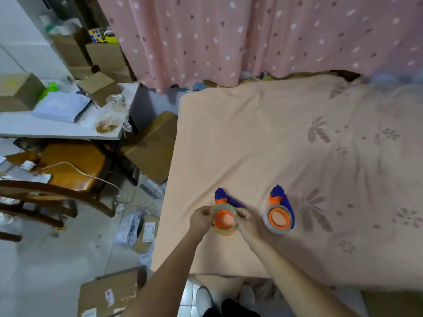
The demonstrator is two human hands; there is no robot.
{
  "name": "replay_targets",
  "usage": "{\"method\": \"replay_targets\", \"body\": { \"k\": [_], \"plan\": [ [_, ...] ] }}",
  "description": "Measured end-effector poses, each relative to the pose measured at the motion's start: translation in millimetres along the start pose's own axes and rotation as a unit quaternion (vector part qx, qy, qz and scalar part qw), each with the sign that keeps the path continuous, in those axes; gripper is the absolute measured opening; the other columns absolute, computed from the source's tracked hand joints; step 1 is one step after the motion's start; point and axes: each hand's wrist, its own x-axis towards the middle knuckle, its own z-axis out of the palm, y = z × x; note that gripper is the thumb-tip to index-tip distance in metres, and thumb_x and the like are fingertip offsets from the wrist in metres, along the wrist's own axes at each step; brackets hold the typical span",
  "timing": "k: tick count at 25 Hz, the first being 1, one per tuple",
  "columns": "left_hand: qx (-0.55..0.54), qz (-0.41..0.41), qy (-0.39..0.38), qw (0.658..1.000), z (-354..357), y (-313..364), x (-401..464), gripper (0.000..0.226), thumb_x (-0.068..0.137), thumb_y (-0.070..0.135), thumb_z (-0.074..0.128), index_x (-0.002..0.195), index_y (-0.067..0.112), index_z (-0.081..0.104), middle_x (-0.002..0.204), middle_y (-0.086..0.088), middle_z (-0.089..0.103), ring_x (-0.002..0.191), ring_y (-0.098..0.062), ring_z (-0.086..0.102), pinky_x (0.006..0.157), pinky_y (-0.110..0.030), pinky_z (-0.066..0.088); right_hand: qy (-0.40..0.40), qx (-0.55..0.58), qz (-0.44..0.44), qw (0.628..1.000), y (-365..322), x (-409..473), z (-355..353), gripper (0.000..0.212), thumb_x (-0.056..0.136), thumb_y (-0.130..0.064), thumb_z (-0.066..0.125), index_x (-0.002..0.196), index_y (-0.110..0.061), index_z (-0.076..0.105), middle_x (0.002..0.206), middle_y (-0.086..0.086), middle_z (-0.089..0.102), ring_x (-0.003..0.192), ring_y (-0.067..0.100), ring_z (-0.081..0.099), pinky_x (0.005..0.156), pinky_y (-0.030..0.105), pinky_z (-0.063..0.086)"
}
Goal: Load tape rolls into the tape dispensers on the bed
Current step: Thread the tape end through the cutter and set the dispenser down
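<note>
Two blue and orange tape dispensers lie on the peach bedsheet (pixel 263 138) near the bed's front edge. The left dispenser (pixel 220 195) has a tape roll (pixel 223 231) around its orange hub. My left hand (pixel 201 219) grips that roll's left side and my right hand (pixel 246 219) grips its right side. The right dispenser (pixel 280 197) lies about a hand's width to the right, with a greyish tape roll (pixel 269 225) seated on its orange hub. Neither hand touches it.
A pink dotted curtain (pixel 251 35) hangs behind the bed. Left of the bed are a white table (pixel 57 129) with boxes and bags, a wooden chair (pixel 68 177), and cardboard boxes (pixel 153 147) and parcels on the floor.
</note>
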Motion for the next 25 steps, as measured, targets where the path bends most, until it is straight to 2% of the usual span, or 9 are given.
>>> {"method": "replay_targets", "body": {
  "k": [4, 7, 11, 13, 15, 17, 20, 23, 25],
  "plan": [
    [0.007, 0.006, 0.007, 1.000, 11.4, -6.2, 2.4, 0.021, 0.090, 0.018, 0.059, 0.105, 0.009, 0.071, 0.094, -0.006, 0.070, 0.085, -0.021, 0.061, 0.075, -0.026, 0.045, 0.023, -0.032, -0.017, 0.999, -3.9, 0.6, -0.9, 0.024, 0.088, -0.009, 0.058, 0.107, -0.013, 0.071, 0.098, 0.001, 0.071, 0.091, 0.018, 0.063, 0.081, 0.030, 0.048],
    [0.025, 0.013, 0.021, 0.999, 16.7, -7.5, 2.9, 0.026, 0.093, 0.019, 0.055, 0.111, 0.007, 0.070, 0.106, -0.011, 0.072, 0.088, -0.020, 0.061, 0.076, -0.024, 0.044, 0.023, -0.096, -0.008, 0.995, 5.9, 7.4, 1.7, 0.027, 0.088, -0.017, 0.055, 0.109, -0.018, 0.072, 0.102, 0.003, 0.074, 0.094, 0.024, 0.066, 0.081, 0.035, 0.051],
    [0.059, -0.001, 0.022, 0.998, 19.7, -14.1, 1.8, 0.030, 0.092, 0.019, 0.056, 0.117, 0.006, 0.065, 0.115, -0.013, 0.069, 0.101, -0.027, 0.062, 0.087, -0.031, 0.047, -0.014, -0.123, 0.000, 0.992, 14.9, 11.7, 2.9, 0.029, 0.091, -0.013, 0.049, 0.112, -0.019, 0.068, 0.088, -0.002, 0.066, 0.079, 0.019, 0.057, 0.061, 0.023, 0.040],
    [0.064, -0.018, 0.012, 0.998, 20.7, -17.4, 3.9, 0.033, 0.091, 0.020, 0.057, 0.120, 0.005, 0.061, 0.119, -0.012, 0.065, 0.110, -0.031, 0.060, 0.094, -0.035, 0.047, -0.019, -0.131, 0.016, 0.991, 11.5, 8.9, 2.8, 0.025, 0.090, -0.010, 0.047, 0.102, -0.023, 0.065, 0.075, -0.005, 0.056, 0.073, 0.018, 0.052, 0.055, 0.021, 0.036],
    [0.076, -0.035, 0.011, 0.996, 21.2, -18.4, 5.5, 0.023, 0.089, 0.021, 0.060, 0.107, 0.006, 0.062, 0.111, -0.013, 0.063, 0.103, -0.030, 0.060, 0.092, -0.037, 0.047, 0.004, -0.174, 0.004, 0.985, 10.3, 5.4, 1.6, 0.019, 0.087, -0.010, 0.050, 0.086, -0.026, 0.059, 0.070, -0.006, 0.053, 0.071, 0.018, 0.052, 0.051, 0.019, 0.033],
    [0.089, -0.047, 0.010, 0.995, 22.3, -20.4, 5.2, 0.013, 0.087, 0.020, 0.062, 0.093, 0.007, 0.061, 0.101, -0.013, 0.061, 0.093, -0.029, 0.058, 0.085, -0.038, 0.048, 0.064, -0.223, -0.043, 0.972, 7.3, -5.2, -2.0, 0.010, 0.083, -0.011, 0.056, 0.087, -0.017, 0.063, 0.080, -0.002, 0.061, 0.075, 0.018, 0.057, 0.054, 0.019, 0.038],
    [0.092, -0.063, -0.001, 0.994, 24.8, -24.6, 1.7, 0.026, 0.087, 0.018, 0.064, 0.107, 0.002, 0.061, 0.099, -0.009, 0.058, 0.089, -0.024, 0.055, 0.077, -0.030, 0.044, 0.145, -0.300, -0.136, 0.933, 7.2, -10.4, -7.0, 0.023, 0.081, -0.010, 0.061, 0.104, -0.011, 0.062, 0.107, 0.002, 0.060, 0.097, 0.020, 0.057, 0.071, 0.028, 0.050],
    [0.093, -0.069, -0.004, 0.993, 28.6, -28.2, 2.0, 0.032, 0.086, 0.018, 0.064, 0.113, 0.003, 0.057, 0.103, -0.009, 0.056, 0.092, -0.025, 0.056, 0.081, -0.032, 0.046, 0.073, -0.348, -0.113, 0.928, 10.3, 1.9, -9.6, 0.046, 0.083, -0.016, 0.060, 0.128, -0.012, 0.051, 0.125, 0.006, 0.056, 0.115, 0.026, 0.054, 0.088, 0.036, 0.052],
    [0.084, -0.077, 0.000, 0.994, 30.4, -25.8, 0.2, 0.027, 0.085, 0.017, 0.062, 0.109, 0.005, 0.054, 0.104, -0.011, 0.058, 0.096, -0.028, 0.058, 0.080, -0.033, 0.046, 0.028, -0.332, -0.090, 0.938, 13.1, 7.0, -9.4, 0.046, 0.082, -0.020, 0.060, 0.126, -0.012, 0.050, 0.118, 0.006, 0.061, 0.109, 0.027, 0.059, 0.082, 0.032, 0.051]
  ]
}}
